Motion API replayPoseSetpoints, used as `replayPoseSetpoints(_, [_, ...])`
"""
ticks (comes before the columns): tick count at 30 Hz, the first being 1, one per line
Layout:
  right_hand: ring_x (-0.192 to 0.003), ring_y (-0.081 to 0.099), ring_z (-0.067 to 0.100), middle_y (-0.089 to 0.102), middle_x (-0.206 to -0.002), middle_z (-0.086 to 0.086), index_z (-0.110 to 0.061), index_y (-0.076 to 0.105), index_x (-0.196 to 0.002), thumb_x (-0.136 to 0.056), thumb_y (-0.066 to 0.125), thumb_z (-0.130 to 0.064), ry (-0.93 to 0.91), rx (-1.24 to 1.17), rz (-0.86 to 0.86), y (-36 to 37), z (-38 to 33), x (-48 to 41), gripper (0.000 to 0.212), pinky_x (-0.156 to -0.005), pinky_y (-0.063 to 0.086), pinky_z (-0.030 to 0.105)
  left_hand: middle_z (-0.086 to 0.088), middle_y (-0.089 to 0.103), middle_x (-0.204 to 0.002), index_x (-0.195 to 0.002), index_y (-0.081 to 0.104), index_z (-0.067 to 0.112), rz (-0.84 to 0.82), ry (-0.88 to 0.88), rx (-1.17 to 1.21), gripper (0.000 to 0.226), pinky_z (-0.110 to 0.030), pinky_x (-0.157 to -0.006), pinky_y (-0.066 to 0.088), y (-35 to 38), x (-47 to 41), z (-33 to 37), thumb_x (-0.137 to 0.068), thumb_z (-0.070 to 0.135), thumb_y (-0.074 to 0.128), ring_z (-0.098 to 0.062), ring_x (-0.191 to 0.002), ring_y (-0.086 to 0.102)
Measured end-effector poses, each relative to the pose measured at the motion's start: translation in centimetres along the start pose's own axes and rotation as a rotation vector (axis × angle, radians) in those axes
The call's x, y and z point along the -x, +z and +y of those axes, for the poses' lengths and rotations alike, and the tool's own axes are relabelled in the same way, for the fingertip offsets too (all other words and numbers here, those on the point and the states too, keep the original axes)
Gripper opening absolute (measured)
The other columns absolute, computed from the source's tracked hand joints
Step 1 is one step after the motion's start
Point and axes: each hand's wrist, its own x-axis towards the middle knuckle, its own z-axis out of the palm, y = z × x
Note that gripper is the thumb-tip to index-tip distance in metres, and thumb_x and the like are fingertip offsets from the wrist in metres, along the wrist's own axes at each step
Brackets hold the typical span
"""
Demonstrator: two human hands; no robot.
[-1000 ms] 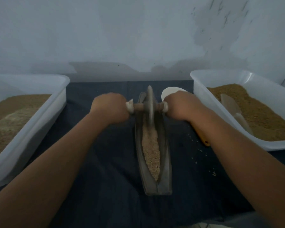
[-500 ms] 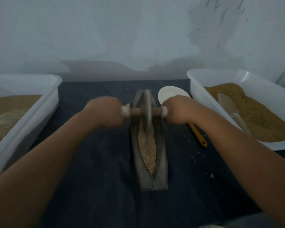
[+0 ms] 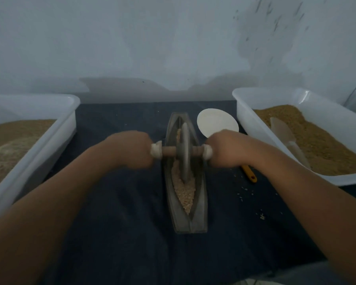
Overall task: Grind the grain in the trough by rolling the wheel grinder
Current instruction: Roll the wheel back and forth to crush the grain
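— How many tubs?
— Two white ones, both holding brown meal: one tub left of the trough, the other tub right of it.
— And troughs?
— One, with one wheel grinder in it.
— Hands?
— Two: left hand, right hand, one on each side of the trough.
— Scoops?
— One white scoop just right of the trough, one pale scraper in the right tub.

Both hands grip the axle of the wheel grinder, the left hand on one end, the right hand on the other. The wheel stands upright in the trough amid grain, mid-bench on the dark cloth. White tubs of meal flank the bench's left and right edges.
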Motion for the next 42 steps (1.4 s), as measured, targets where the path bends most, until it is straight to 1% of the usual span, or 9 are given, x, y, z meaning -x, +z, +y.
replayPoseSetpoints(3, [-0.077,0.065,0.017,0.065,-0.076,-0.006,-0.027,0.066,-0.073,-0.088,0.062,-0.034,0.123,0.001,0.221,-1.0,0.2,-3.1,0.017,-0.071,0.053,0.036,0.007,0.057,-0.071,-0.069,0.057,0.023,0.223,-0.102,-0.020,0.041,-0.035,-0.067,0.050,-1.4,-2.6,0.0,-0.072,0.063,0.052,-0.021,-0.065,0.057])
replayPoseSetpoints(6, [-0.068,0.063,0.020,0.064,-0.069,-0.004,-0.024,0.065,-0.067,-0.082,0.054,-0.045,0.171,0.026,0.385,-1.5,0.2,-4.5,0.028,-0.068,0.057,0.037,0.007,0.056,-0.073,-0.072,0.058,0.025,0.284,-0.152,-0.035,0.045,-0.035,-0.067,0.049,-1.8,-4.4,-0.1,-0.072,0.070,0.055,-0.020,-0.064,0.055])
replayPoseSetpoints(9, [-0.077,0.064,0.020,0.066,-0.077,-0.003,-0.024,0.064,-0.072,-0.087,0.058,-0.040,0.135,0.012,0.283,-1.0,0.1,-3.4,0.022,-0.076,0.056,0.039,0.008,0.053,-0.071,-0.070,0.053,0.024,0.141,-0.085,0.002,0.032,-0.036,-0.072,0.054,-0.8,-3.4,-0.5,-0.081,0.052,0.063,-0.024,-0.071,0.058])
replayPoseSetpoints(14, [-0.065,0.061,0.004,0.065,-0.070,-0.008,-0.034,0.062,-0.073,-0.082,0.068,-0.037,-0.019,-0.059,-0.045,0.5,0.8,1.9,0.011,-0.054,0.039,0.025,0.011,0.061,-0.066,-0.069,0.060,0.026,0.005,0.053,0.060,0.024,-0.028,-0.058,0.050,2.0,1.3,-1.0,-0.065,0.050,0.059,-0.008,-0.062,0.061])
replayPoseSetpoints(22, [-0.065,0.057,0.016,0.063,-0.072,-0.005,-0.028,0.064,-0.073,-0.089,0.056,-0.052,0.236,0.097,0.387,-0.8,2.1,-5.2,0.030,-0.059,0.045,0.032,0.004,0.062,-0.078,-0.073,0.058,0.022,0.338,-0.181,-0.072,0.037,-0.034,-0.064,0.048,-1.0,-4.7,-0.9,-0.074,0.059,0.055,-0.025,-0.069,0.059])
replayPoseSetpoints(27, [-0.068,0.061,0.018,0.065,-0.073,-0.003,-0.026,0.067,-0.077,-0.078,0.048,-0.054,0.167,0.015,0.169,-0.6,2.0,-3.5,0.034,-0.066,0.053,0.035,0.004,0.061,-0.074,-0.073,0.060,0.020,0.099,-0.066,0.003,0.023,-0.032,-0.065,0.053,-0.3,-3.1,-1.3,-0.081,0.042,0.065,-0.019,-0.067,0.061])
replayPoseSetpoints(31, [-0.056,0.063,0.011,0.064,-0.061,-0.006,-0.028,0.065,-0.066,-0.066,0.047,-0.050,0.084,0.011,0.076,1.1,2.1,-0.4,0.029,-0.051,0.048,0.031,0.006,0.065,-0.070,-0.071,0.062,0.019,-0.081,0.040,0.073,0.018,-0.023,-0.052,0.042,2.1,0.0,-1.6,-0.076,0.035,0.067,-0.008,-0.063,0.062])
replayPoseSetpoints(38, [-0.059,0.058,0.016,0.063,-0.066,-0.007,-0.028,0.061,-0.066,-0.084,0.057,-0.044,0.259,0.056,0.392,-1.0,2.4,-6.0,0.025,-0.054,0.043,0.030,0.006,0.056,-0.075,-0.072,0.054,0.020,0.353,-0.178,-0.044,0.037,-0.034,-0.066,0.047,-1.6,-4.5,-0.3,-0.080,0.056,0.057,-0.026,-0.071,0.059])
replayPoseSetpoints(42, [-0.066,0.060,0.016,0.065,-0.074,-0.002,-0.025,0.061,-0.073,-0.092,0.062,-0.036,0.259,-0.001,0.217,-1.0,2.0,-4.9,0.022,-0.057,0.043,0.034,0.006,0.052,-0.071,-0.071,0.052,0.023,0.272,-0.128,-0.085,0.034,-0.035,-0.067,0.047,-2.3,-4.4,0.2,-0.078,0.056,0.056,-0.024,-0.067,0.054])
